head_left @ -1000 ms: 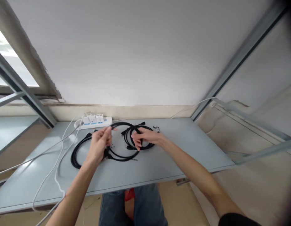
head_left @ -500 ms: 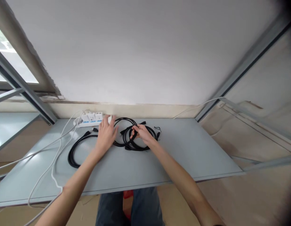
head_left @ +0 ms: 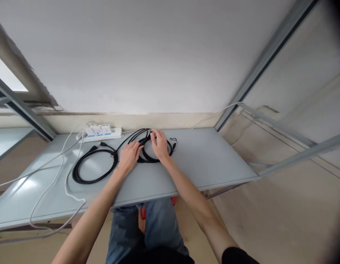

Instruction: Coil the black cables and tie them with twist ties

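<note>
Several coiled black cables lie on the grey shelf. One coil (head_left: 81, 178) rests on the left, with connector ends at its top and a strand running right toward the other loops. My left hand (head_left: 129, 157) is closed on black cable at the left side of the overlapping right-hand coils (head_left: 149, 160). My right hand (head_left: 160, 145) reaches over those coils from the front, its fingertips closed round the cable at their upper edge. What exactly lies under the right fingers is partly hidden. Thin black ties (head_left: 173, 139) stick out at the right of the coils.
A white power strip (head_left: 114, 135) with plugged-in adapters stands along the wall. White cords (head_left: 55, 176) loop across the shelf's left part and over its front edge. Metal posts (head_left: 233, 106) rise at both ends of the grey shelf (head_left: 208, 161).
My left hand, open near the power strip before, has come down and right onto the cable. My right hand has shifted to the coils' upper edge. The camera view has shifted too.
</note>
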{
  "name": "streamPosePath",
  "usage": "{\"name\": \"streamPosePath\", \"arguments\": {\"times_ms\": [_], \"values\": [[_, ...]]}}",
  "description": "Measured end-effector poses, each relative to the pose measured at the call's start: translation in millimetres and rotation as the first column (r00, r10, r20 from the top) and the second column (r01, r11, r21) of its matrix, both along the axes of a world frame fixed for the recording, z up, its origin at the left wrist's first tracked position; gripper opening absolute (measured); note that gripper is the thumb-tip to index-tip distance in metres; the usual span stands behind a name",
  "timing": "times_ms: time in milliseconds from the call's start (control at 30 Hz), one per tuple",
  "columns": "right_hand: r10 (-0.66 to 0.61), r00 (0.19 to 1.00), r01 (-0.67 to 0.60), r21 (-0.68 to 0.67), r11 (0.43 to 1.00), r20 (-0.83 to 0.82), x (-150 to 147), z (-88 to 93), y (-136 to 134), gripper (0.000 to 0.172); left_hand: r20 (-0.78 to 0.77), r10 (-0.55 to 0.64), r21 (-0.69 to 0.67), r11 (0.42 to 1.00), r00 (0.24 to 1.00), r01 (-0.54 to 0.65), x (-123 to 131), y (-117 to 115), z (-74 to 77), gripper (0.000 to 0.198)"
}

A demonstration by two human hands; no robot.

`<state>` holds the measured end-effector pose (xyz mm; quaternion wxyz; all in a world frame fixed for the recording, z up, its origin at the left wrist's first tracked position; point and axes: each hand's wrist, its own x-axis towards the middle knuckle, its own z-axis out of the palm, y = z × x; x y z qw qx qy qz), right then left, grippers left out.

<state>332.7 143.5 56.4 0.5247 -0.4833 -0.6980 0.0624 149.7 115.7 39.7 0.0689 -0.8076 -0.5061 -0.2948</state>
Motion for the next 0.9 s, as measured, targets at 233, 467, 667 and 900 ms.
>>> {"name": "streamPosePath", "arguments": {"times_ms": [233, 467, 667, 900], "values": [[0.088, 0.967, -0.091, 0.0, 0.996, 0.238, 2.9, -17.8, -29.7, 0.032, 0.008, 0.047, -0.031, 0.998, 0.999, -0.046, 20.5, -0.4, -6.2, 0.04], [0.12, 0.992, -0.113, -0.153, 0.982, 0.038, 17.9, -26.0, -46.1, 0.024, -0.021, -0.03, 0.051, 0.998, 0.999, 0.031, 15.5, -16.4, -24.3, 0.043], [0.102, 0.995, -0.098, -0.132, 0.986, 0.024, 19.7, -34.7, -49.2, 0.025, -0.046, -0.075, 0.078, 0.994, 0.996, 0.079, 16.4, -21.1, -26.4, 0.045], [0.097, 0.992, -0.09, -0.088, 0.992, 0.078, 18.2, -41.7, -42.5, 0.024, -0.102, -0.085, 0.088, 0.992, 0.991, 0.094, 16.9, -18.7, -28.6, 0.046]]}}
